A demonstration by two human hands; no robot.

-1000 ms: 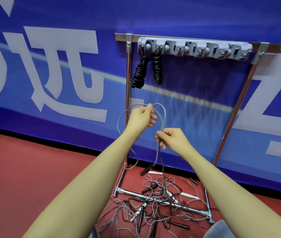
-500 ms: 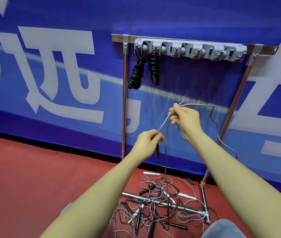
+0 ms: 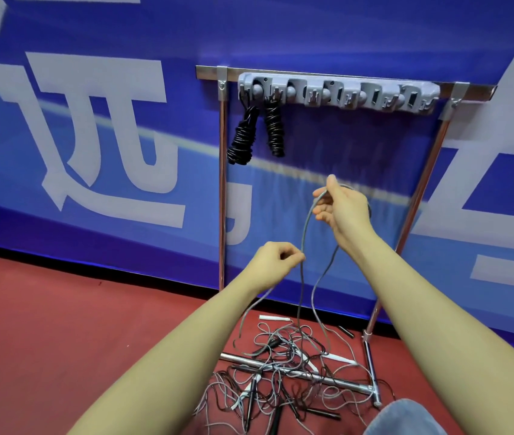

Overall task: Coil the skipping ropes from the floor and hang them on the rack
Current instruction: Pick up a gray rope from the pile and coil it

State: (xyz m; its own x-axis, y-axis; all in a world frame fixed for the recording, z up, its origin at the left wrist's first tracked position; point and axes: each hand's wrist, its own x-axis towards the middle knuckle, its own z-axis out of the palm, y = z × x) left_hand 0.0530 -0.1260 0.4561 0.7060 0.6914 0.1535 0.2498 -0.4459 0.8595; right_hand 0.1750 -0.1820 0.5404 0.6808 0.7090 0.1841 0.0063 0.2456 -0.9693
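A grey skipping rope runs between my two hands in front of the metal rack. My right hand is raised and holds the rope's upper loop between thumb and fingers. Lower and to the left, my left hand pinches the same rope. From both hands the rope hangs down into a tangled pile of ropes with black and white handles on the red floor. Two coiled black ropes hang from the left hooks of the grey hook strip.
The rack's base bar lies under the tangle, and its right post slants beside my right arm. A blue banner wall with white lettering stands right behind the rack. A knee in blue denim shows at the bottom right.
My right hand rose and drew the rope up to the right, then stayed high. My left hand dropped from the top of the loop to below and left of the right hand.
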